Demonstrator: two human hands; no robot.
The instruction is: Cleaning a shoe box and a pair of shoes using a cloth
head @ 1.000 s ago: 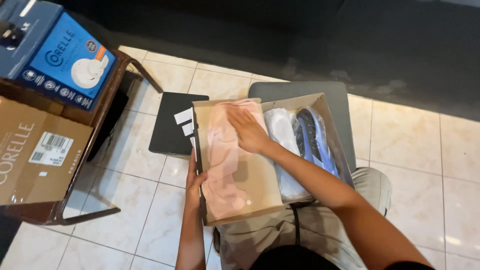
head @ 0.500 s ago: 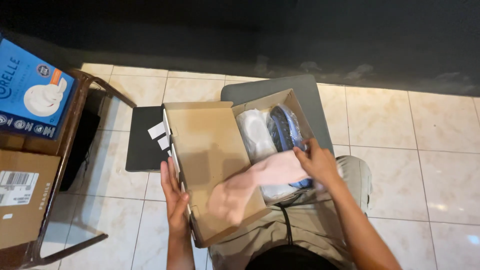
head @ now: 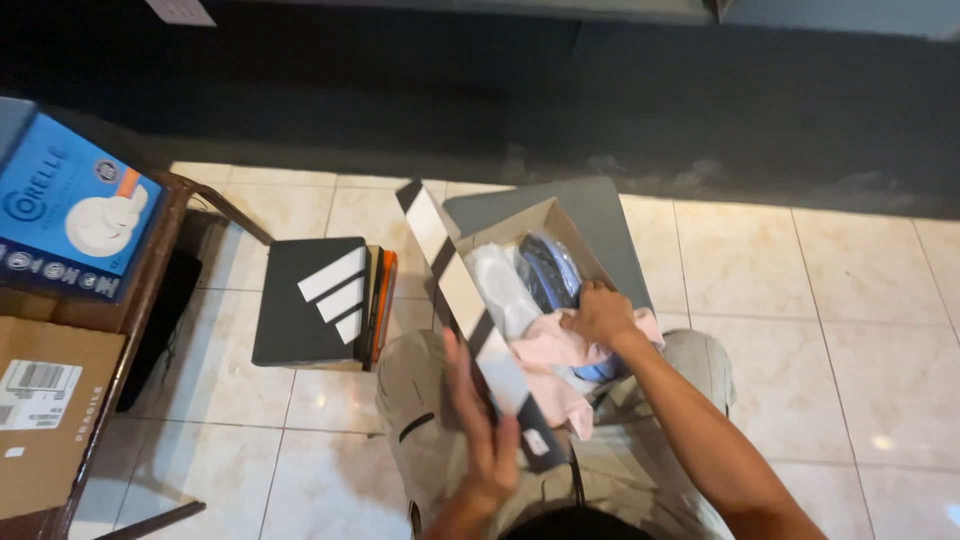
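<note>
Pale tile floor, dark wall behind. Head view: shoebox [head: 478, 300] now tipped on lap, lid swung up vs a sec ago. Left hand [head: 480, 435] open, flat against lid. Right hand [head: 600, 315] gripping pink paper [head: 555, 365], bunched over shoes [head: 530, 280]. Shoes mostly hidden; box base cut off by knees.

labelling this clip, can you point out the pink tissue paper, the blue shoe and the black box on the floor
pink tissue paper [head: 548, 350], head view, on the crumpled fold below the right hand
blue shoe [head: 548, 272], head view, on its upper, inside the open box
black box [head: 300, 305], head view, on its dark lid beside the white stripes
</note>
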